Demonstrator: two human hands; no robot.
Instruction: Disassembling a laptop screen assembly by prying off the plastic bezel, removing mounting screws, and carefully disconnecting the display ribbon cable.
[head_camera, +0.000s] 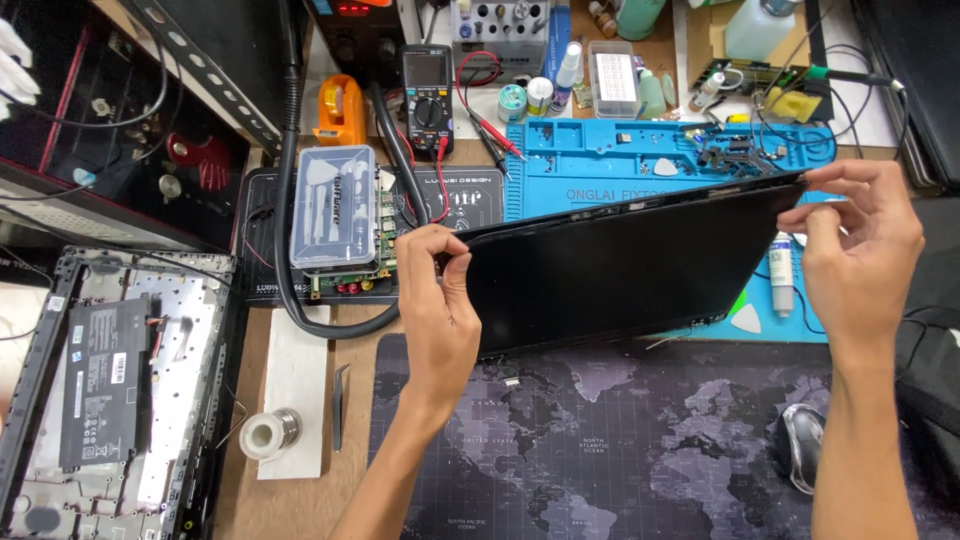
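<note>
Above the map-printed desk mat (620, 470), a black laptop panel (620, 275) is held tilted, its near edge low over the mat and its far edge raised over the blue work mat (600, 150). At far left, an opened laptop base (110, 400) lies with its battery exposed.

The panel is supported only at its two side edges. A slip at either edge would likely let it drop onto the desk mat or twist, and uneven pull between the hands could flex and crack it. A swing toward the blue mat could disturb the small parts lying there.

The left hand (440, 310) is closed on the panel's left corner, thumb in front, fingers curled behind. The right hand (860, 250) pinches the upper right corner, fingers narrowly parted around the edge.

A solder spool (268, 433) and tweezers (340, 405) lie left of the desk mat.
</note>
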